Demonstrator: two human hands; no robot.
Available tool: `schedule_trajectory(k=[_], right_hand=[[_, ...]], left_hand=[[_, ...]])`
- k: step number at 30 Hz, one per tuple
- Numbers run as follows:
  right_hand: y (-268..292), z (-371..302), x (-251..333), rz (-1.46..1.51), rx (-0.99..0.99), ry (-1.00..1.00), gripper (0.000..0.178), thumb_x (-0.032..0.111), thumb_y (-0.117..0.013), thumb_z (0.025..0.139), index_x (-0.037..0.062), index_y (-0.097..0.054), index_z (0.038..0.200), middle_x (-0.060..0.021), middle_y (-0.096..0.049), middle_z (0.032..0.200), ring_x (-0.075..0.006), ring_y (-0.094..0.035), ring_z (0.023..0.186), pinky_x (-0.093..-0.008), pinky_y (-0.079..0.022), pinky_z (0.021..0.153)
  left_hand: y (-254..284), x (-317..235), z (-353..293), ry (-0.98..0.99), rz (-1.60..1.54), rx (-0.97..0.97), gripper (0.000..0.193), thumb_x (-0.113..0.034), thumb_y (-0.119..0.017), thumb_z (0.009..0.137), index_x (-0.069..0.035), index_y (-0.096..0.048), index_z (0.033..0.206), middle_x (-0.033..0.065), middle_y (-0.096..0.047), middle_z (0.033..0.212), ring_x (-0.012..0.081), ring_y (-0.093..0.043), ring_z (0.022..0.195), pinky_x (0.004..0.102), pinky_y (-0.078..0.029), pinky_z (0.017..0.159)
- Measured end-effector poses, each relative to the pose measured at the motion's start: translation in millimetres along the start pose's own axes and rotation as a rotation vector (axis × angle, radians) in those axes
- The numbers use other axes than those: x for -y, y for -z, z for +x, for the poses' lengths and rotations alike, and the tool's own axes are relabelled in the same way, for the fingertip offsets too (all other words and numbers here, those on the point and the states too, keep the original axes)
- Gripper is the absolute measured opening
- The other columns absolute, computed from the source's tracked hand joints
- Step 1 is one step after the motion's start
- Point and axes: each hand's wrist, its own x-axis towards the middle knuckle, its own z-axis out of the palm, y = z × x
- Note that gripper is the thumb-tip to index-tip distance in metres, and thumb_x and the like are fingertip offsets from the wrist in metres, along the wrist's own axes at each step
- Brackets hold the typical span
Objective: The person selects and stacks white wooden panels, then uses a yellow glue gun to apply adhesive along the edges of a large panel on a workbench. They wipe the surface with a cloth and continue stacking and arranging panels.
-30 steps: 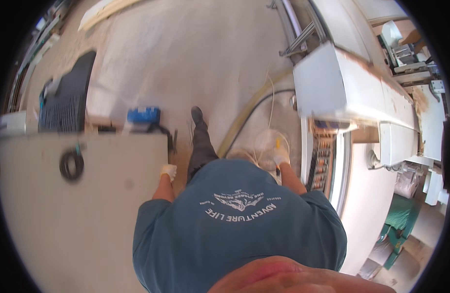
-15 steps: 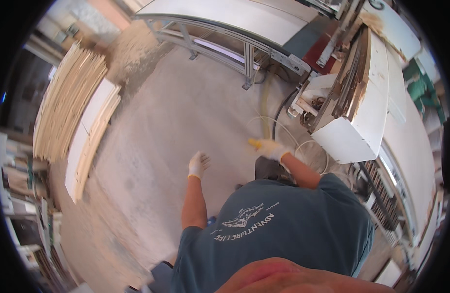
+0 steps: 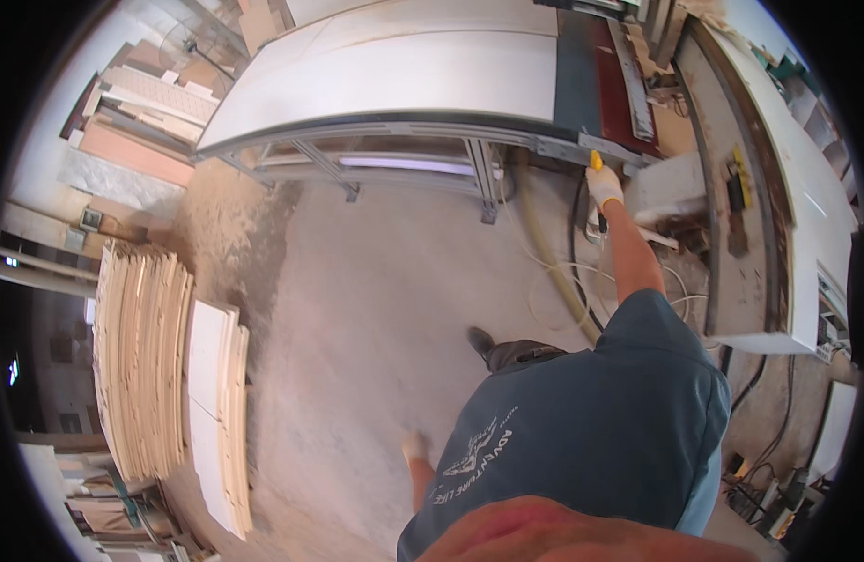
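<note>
My right hand (image 3: pixel 604 187), in a white glove with a yellow cuff, is stretched forward by the near right corner of a long white-topped table (image 3: pixel 422 75). Its fingers are closed around a small yellow tool (image 3: pixel 596 160) whose tip sticks out ahead of them. A dark end shows below the palm; the tool's exact kind cannot be made out. My left hand (image 3: pixel 416 446), also gloved, hangs low over the concrete floor beside my body. It is blurred and its fingers are not clear. No object shows near it.
Stacks of pale boards (image 3: pixel 141 365) and white panels (image 3: pixel 207 412) stand at the left. A large white machine (image 3: pixel 811 206) rises on the right. Loose hoses (image 3: pixel 563 281) run over the floor below the table's right end. A fan (image 3: pixel 186 45) stands at the far left.
My right hand has reached forward with the yellow tool to the table's corner. My left hand has dropped back beside my body. The view has shifted, bringing the table nearer.
</note>
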Motion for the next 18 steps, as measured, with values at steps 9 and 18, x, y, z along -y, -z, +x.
schedule_trajectory(k=[9, 18], right_hand=[[-53, 119, 165, 0.136, 0.003, -0.278, 0.040, 0.040, -0.057, 0.097, 0.0021, -0.069, 0.105, -0.0081, -0.066, 0.071, -0.0212, -0.067, 0.058, -0.0421, -0.051, 0.046], [-192, 173, 281, 0.238, 0.255, -0.289, 0.038, 0.045, -0.060, 0.098, 0.0073, -0.066, 0.095, -0.0048, -0.062, 0.064, -0.0176, -0.061, 0.051, -0.0386, -0.043, 0.041]], left_hand=[[129, 90, 127, 0.190, -0.585, -0.011, 0.035, -0.035, -0.055, 0.101, -0.007, -0.074, 0.107, 0.0162, -0.075, 0.111, 0.0326, -0.073, 0.102, 0.0490, -0.057, 0.085], [336, 206, 371, 0.067, -0.373, -0.081, 0.042, -0.037, -0.052, 0.103, -0.004, -0.072, 0.117, 0.0192, -0.073, 0.118, 0.0325, -0.071, 0.109, 0.0487, -0.055, 0.091]])
